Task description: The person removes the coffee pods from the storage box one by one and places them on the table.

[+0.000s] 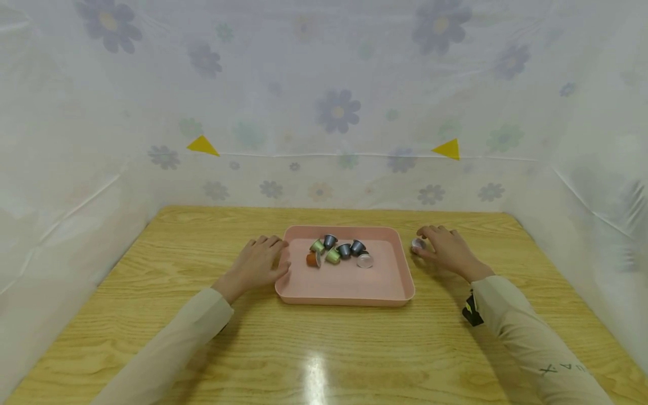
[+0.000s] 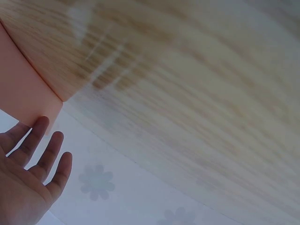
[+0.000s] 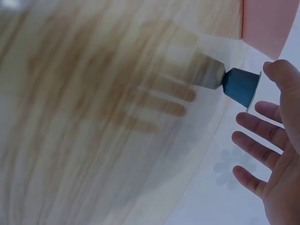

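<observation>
A pink tray [image 1: 344,287] lies on the wooden table with several coffee capsules in its far half: an orange one [image 1: 312,259], light green ones [image 1: 333,256], dark grey ones [image 1: 344,251] and one with its pale lid [image 1: 365,261] up. My left hand [image 1: 258,261] is at the tray's left side, fingers loosely bent and fingertips at the rim. Right of the tray, my right hand [image 1: 448,250] is around a blue coffee capsule [image 3: 241,86], whose silver lid [image 1: 418,243] faces up. Its thumb tip is close to the lid edge, the other fingers spread and relaxed.
The wooden table [image 1: 314,337] reflects the hands in both wrist views. Behind it hangs a white curtain [image 1: 283,129] with flower prints and yellow triangles [image 1: 448,149]. White sheeting closes in both sides. A black band [image 1: 473,309] shows under the right sleeve.
</observation>
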Motion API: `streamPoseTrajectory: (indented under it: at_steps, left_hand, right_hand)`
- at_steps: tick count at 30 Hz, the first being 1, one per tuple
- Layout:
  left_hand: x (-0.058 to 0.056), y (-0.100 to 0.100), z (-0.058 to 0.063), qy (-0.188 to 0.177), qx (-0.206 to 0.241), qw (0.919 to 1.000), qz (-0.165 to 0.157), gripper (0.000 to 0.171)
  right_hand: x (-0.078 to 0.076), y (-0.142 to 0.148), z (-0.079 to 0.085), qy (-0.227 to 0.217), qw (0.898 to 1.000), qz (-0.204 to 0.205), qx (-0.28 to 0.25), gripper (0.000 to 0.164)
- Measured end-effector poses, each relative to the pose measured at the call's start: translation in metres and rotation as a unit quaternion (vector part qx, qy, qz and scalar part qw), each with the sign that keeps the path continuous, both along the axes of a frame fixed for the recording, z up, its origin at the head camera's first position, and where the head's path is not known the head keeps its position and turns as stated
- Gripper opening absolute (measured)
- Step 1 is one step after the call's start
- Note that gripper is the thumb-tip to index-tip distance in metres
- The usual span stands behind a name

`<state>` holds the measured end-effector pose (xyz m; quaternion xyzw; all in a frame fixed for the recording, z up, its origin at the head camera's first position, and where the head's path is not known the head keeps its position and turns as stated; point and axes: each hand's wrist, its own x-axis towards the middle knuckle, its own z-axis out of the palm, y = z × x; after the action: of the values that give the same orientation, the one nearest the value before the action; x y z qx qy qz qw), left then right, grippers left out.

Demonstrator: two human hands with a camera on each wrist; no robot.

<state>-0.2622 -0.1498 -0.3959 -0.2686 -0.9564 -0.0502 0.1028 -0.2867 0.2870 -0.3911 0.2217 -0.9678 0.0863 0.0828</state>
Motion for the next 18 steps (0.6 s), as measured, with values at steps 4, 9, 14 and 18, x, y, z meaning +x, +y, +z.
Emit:
streamPoseTrajectory:
  at_steps: [4,9,14,18]
  left_hand:
    - [0.0,0.0,0.0,0.003,0.001,1.0,-0.001,0.047]
    - [0.001,0.0,0.0,0.003,0.002,1.0,-0.003,0.047]
    - [0.001,0.0,0.001,0.002,0.002,1.0,-0.002,0.047]
    - [0.001,0.0,0.001,0.002,0.001,1.0,-0.002,0.046]
  right_hand:
    - [-0.001,0.0,0.002,0.003,1.0,0.002,0.0,0.041]
    - [-0.001,-0.003,0.004,0.019,1.0,0.011,0.001,0.041]
    - [0.0,-0.009,0.009,0.034,0.999,0.018,0.004,0.042]
    - [0.0,-0.016,0.012,0.044,0.999,0.027,0.014,0.043]
